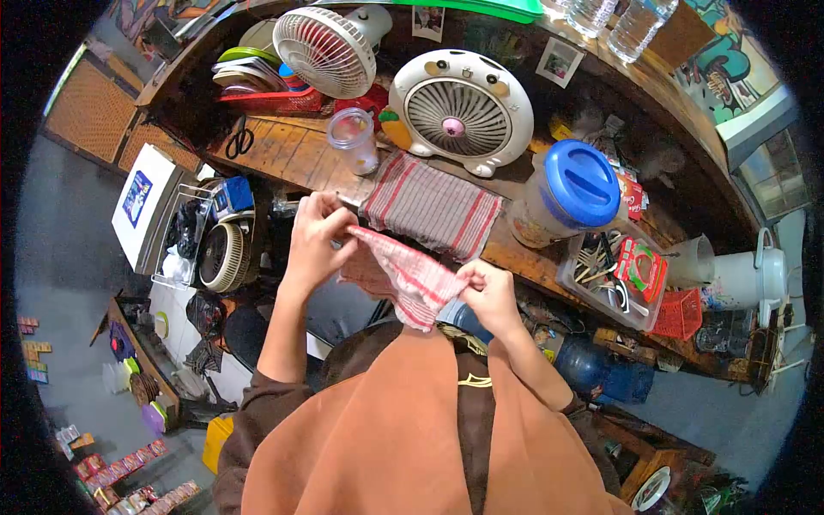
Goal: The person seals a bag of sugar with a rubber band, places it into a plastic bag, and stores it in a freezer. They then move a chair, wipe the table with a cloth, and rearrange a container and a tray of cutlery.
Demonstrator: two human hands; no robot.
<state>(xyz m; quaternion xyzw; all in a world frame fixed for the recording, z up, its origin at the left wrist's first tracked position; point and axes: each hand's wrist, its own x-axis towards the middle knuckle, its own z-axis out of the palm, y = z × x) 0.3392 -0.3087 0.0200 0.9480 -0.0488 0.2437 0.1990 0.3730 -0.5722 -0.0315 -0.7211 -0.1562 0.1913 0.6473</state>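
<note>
A red-and-white striped cloth (pixel 410 270) hangs in the air between my hands, just in front of the wooden counter. My left hand (pixel 319 233) pinches one upper corner of it. At the other corner, my right hand (pixel 487 292) grips the fabric between thumb and fingers. The lower part of the cloth droops in folds toward my chest. Behind it, a grey striped cloth (pixel 433 202) with red bands lies flat on the counter. Near my left hand stands a clear plastic cup (pixel 352 142).
A white animal-shaped fan (pixel 463 112) and another fan (pixel 326 51) stand at the back. To the right are a blue-lidded jug (pixel 573 189), a plastic tray (pixel 571 296) of utensils and a red basket (pixel 678 315). Scissors (pixel 239 139) lie on the counter's left.
</note>
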